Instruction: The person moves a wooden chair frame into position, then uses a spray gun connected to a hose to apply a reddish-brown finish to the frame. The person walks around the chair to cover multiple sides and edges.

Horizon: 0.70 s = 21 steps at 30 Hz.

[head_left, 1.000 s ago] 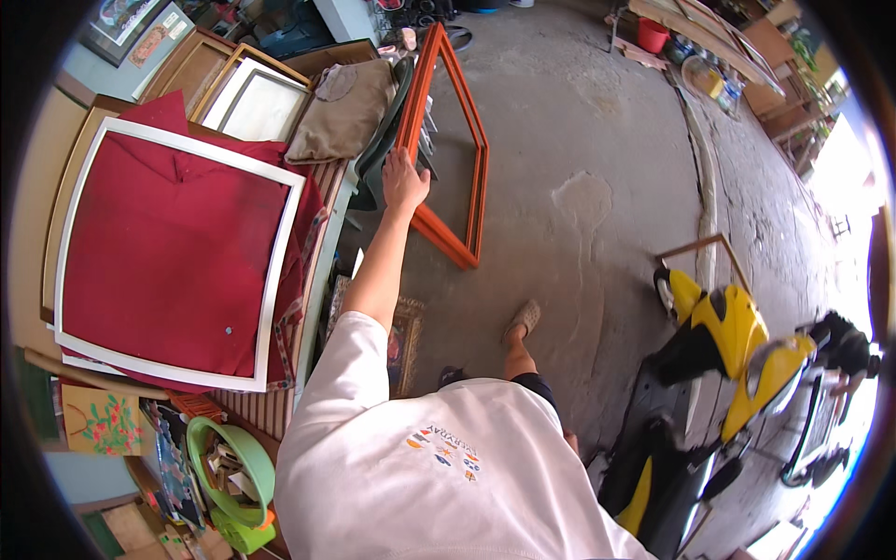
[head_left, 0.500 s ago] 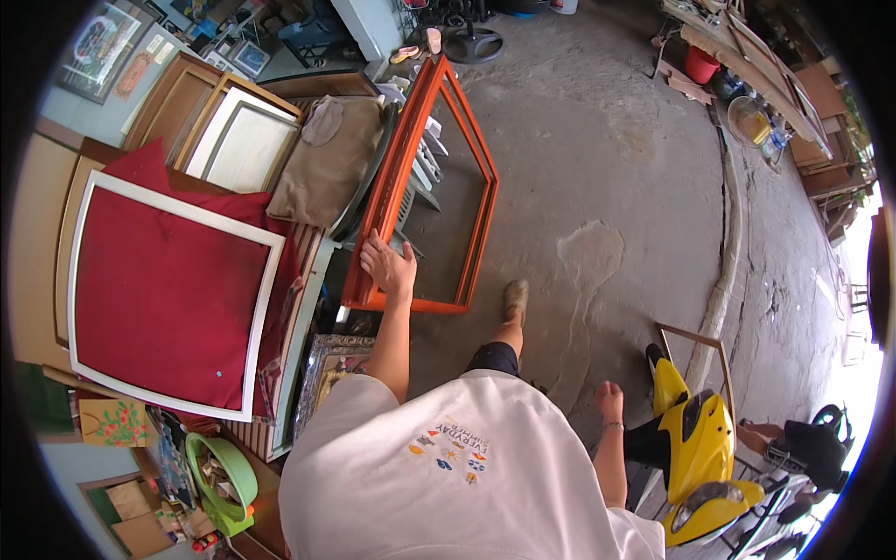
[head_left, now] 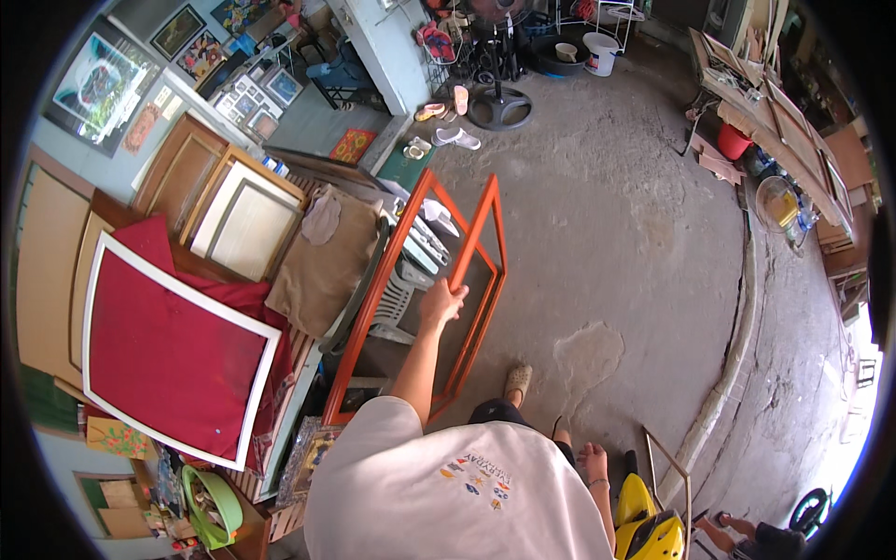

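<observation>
outer frame [head_left: 477, 230] newly askew, lengthwise forward

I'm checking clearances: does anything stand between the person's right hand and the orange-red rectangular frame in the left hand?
No object visibly blocks the way: between the right hand and the orange-red rectangular frame, this view shows only the person's legs, beige clog and grey concrete floor.
</observation>
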Available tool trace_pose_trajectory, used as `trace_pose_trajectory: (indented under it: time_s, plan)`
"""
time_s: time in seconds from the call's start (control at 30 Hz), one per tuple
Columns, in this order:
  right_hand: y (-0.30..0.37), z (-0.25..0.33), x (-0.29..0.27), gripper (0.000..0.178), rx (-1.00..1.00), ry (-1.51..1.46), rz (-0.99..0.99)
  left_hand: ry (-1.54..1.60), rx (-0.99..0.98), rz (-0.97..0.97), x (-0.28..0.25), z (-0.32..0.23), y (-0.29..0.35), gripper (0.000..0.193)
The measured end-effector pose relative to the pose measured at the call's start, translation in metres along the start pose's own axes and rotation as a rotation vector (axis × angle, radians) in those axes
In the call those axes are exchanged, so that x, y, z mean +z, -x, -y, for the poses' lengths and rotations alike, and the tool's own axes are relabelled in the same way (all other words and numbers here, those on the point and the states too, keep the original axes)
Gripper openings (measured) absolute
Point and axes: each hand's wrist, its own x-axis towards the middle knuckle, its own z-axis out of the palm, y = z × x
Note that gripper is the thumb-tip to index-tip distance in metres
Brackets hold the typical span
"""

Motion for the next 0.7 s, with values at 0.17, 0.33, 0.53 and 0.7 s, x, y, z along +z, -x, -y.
trace_pose_trajectory:
  time_s: [0.17,0.33,0.53,0.7]
  plan:
    - [-0.049,0.031,-0.018,0.03,-0.039,0.014,-0.078,-0.243,0.224,-0.098,0.081,-0.067,0.018,0.052]
    - [-0.108,0.073,-0.046,0.033,-0.124,0.036,-0.062,-0.114,0.327,0.092,0.12,-0.218,0.056,0.041]
    - [-0.189,0.162,-0.105,0.044,-0.213,0.142,-0.067,-0.042,0.548,0.252,0.188,-0.378,0.095,0.029]
    - [-0.208,0.239,-0.193,0.055,-0.217,0.16,0.048,-0.095,0.842,0.366,0.287,-0.512,0.131,0.024]
